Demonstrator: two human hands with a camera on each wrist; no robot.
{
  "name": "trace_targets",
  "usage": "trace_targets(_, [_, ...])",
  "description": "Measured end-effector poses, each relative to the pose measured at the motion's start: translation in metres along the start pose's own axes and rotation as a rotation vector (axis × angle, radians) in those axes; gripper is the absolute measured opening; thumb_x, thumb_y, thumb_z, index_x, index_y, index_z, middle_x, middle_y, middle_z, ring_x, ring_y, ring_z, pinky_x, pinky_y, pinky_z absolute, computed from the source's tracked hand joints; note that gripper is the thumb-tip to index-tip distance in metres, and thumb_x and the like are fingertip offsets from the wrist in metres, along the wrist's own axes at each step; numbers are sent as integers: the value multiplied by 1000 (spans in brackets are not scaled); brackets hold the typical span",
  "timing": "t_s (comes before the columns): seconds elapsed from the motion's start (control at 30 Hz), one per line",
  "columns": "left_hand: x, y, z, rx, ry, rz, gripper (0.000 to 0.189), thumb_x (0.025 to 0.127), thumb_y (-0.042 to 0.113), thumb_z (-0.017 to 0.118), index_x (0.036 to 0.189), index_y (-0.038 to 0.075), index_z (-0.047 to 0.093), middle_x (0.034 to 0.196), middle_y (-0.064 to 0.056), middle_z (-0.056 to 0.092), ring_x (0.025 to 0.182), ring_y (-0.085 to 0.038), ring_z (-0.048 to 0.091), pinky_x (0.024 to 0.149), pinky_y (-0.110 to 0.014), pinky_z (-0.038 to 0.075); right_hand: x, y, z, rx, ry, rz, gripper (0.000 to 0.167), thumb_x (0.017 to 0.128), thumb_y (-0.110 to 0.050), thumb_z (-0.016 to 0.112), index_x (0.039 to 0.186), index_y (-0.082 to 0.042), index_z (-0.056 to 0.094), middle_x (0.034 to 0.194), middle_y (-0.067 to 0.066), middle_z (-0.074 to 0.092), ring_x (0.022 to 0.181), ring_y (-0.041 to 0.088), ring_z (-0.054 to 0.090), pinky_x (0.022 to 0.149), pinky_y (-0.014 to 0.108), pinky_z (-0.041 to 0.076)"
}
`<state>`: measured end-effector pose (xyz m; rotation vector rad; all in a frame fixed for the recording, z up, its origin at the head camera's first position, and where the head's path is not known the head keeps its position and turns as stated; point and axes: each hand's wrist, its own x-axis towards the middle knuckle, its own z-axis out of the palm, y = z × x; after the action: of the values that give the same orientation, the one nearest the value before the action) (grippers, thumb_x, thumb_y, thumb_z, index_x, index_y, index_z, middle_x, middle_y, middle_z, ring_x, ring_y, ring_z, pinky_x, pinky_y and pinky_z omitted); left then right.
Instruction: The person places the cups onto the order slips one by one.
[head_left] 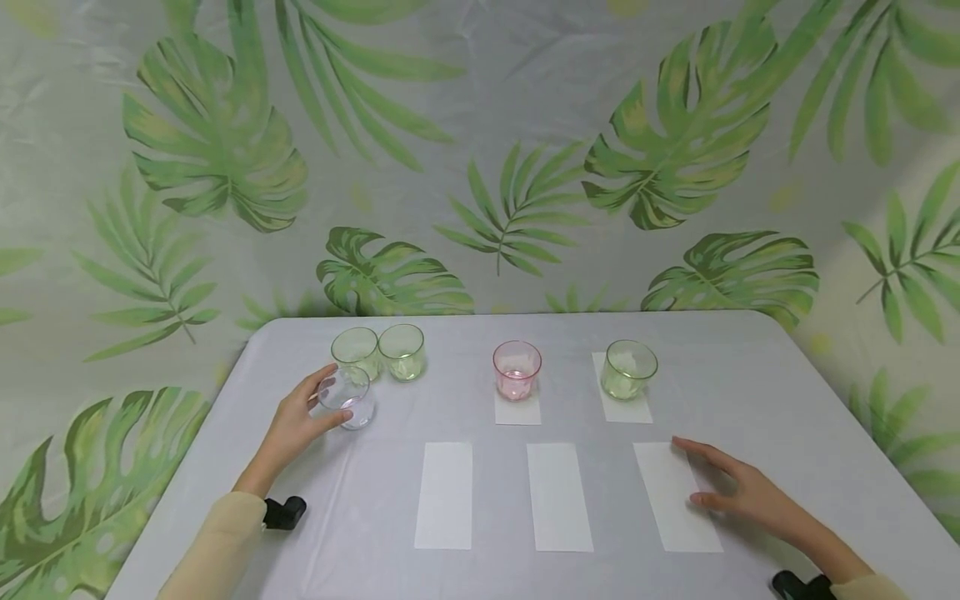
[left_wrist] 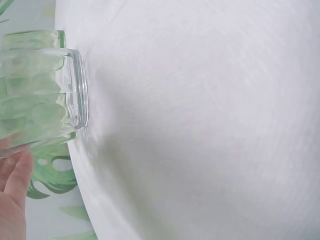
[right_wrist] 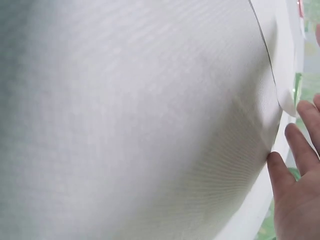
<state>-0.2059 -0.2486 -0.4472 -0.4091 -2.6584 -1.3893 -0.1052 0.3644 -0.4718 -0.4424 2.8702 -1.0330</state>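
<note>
At the left of the head view my left hand (head_left: 296,423) holds a clear glass cup (head_left: 357,412), thumb on its near side and fingers on the far side. Just behind that cup stand two green-tinted glass cups, one (head_left: 352,343) partly hidden by it and the other (head_left: 406,367) beside it. The left wrist view shows the clear cup's thick base (left_wrist: 80,90) close over the white cloth, with fingers (left_wrist: 20,175) at its side. My right hand (head_left: 757,497) hovers with fingers extended over the right-hand white paper (head_left: 667,525) in the front row, holding nothing.
Two more papers, one (head_left: 444,496) left and one (head_left: 560,497) in the middle, lie in the front row. Behind them a pink glass cup (head_left: 517,377) and a green glass cup (head_left: 628,375) stand on papers. A leaf-patterned sheet (head_left: 525,108) hangs behind the table.
</note>
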Motion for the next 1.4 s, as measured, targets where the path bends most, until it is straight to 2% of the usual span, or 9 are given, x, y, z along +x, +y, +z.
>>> trace_targets(0.1, [-1, 0, 0, -2, 8, -1, 74, 81, 11, 78, 142, -3, 38, 141, -24, 42, 126, -41, 42, 104, -53, 35, -2, 3, 2, 1, 11, -48, 69, 79, -27, 78, 138, -8, 48, 143, -3, 45, 120, -26, 15, 87, -4, 15])
trace_targets(0.23, [-3, 0, 1, -8, 22, 6, 73, 80, 10, 78, 141, -3, 40, 139, -24, 44, 125, -40, 43, 103, -51, 37, -6, 6, 4, 19, 0, -69, 71, 78, -24, 79, 140, -10, 47, 143, -20, 37, 121, -26, 14, 87, -5, 13])
trace_targets(0.37, [-6, 2, 3, -3, 28, 9, 73, 79, 9, 79, 140, -2, 42, 139, -22, 46, 124, -38, 45, 102, -48, 38, -8, 7, 4, 42, -18, -60, 74, 79, -23, 79, 143, -14, 44, 141, -30, 30, 121, -27, 13, 87, -5, 13])
trace_targets(0.63, [-7, 10, 10, -14, 24, 59, 71, 77, 10, 81, 138, 1, 46, 138, -18, 49, 122, -35, 48, 99, -48, 41, -9, 9, 4, 72, -54, -79, 78, 78, -21, 78, 146, -14, 40, 141, -35, 24, 122, -27, 12, 87, -4, 13])
trace_targets(0.77, [-7, 17, 18, -27, -4, 82, 72, 77, 13, 81, 139, 4, 46, 138, -16, 49, 123, -34, 48, 100, -47, 42, -10, 9, 4, 91, -74, -80, 81, 78, -21, 78, 148, -16, 37, 142, -35, 22, 122, -26, 11, 87, -3, 13])
trace_targets(0.87, [-7, 24, 25, -52, -31, 94, 72, 77, 13, 81, 139, 5, 46, 137, -15, 50, 123, -32, 48, 100, -45, 42, -11, 9, 5, 97, -77, -127, 82, 76, -19, 78, 147, -13, 37, 143, -34, 21, 124, -24, 12, 87, -3, 14])
trace_targets(0.93, [-6, 31, 31, -78, -49, 104, 73, 76, 11, 82, 139, 4, 46, 137, -15, 50, 123, -32, 49, 100, -44, 42, -11, 9, 6, 88, -75, -159, 83, 75, -17, 79, 147, -12, 37, 145, -33, 21, 126, -23, 12, 88, -3, 14])
trace_targets(1.17, [-8, 82, 45, -131, -126, 148, 70, 73, -1, 80, 135, -7, 47, 133, -25, 50, 121, -40, 49, 99, -47, 43, -11, 10, 8, 44, -66, -203, 86, 74, -17, 79, 148, -11, 36, 147, -31, 21, 129, -21, 10, 91, -3, 12])
trace_targets(1.4, [-5, 103, 65, -193, -191, 212, 70, 73, -3, 80, 134, -9, 47, 132, -25, 51, 120, -40, 49, 98, -49, 43, -10, 9, 7, 19, -65, -217, 87, 73, -18, 79, 148, -12, 35, 148, -29, 21, 130, -19, 10, 92, -3, 11])
